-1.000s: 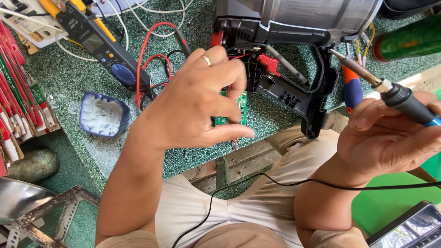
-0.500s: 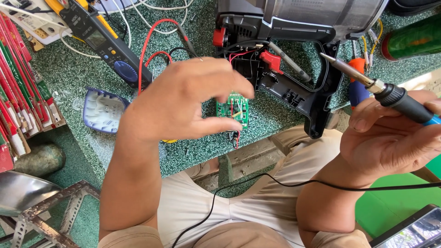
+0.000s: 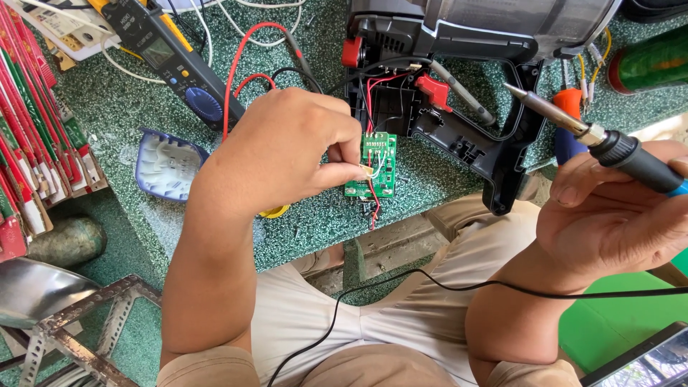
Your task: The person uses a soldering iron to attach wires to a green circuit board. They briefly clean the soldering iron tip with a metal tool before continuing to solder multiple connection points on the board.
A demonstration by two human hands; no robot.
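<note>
The person is sitting at a green speckled desk w/ the left hand pinching a small green circuit board at its left edge, fingertips closed on what looks like the white wire end there, can't tell 100% which. The board is lying flat on the desk just below the opened black tool housing, red and white leads running up into it. The right hand is wrapped firmly around a soldering iron, tip hanging up in the air over the housing's right side, well apart from the board. To do this bit well imo: the left hand needs to be holding that wire dead steady against its pad, fingers kept back from the joint bc heat travels. Iron should be coming in at a low angle from the right so it isn't brushing the plastic housing or the red leads. The iron's black cord is draping across the lap, so it's worth watching for snag. Clamp meter and the blue-white tray are sitting off to the left, out of the way.
</note>
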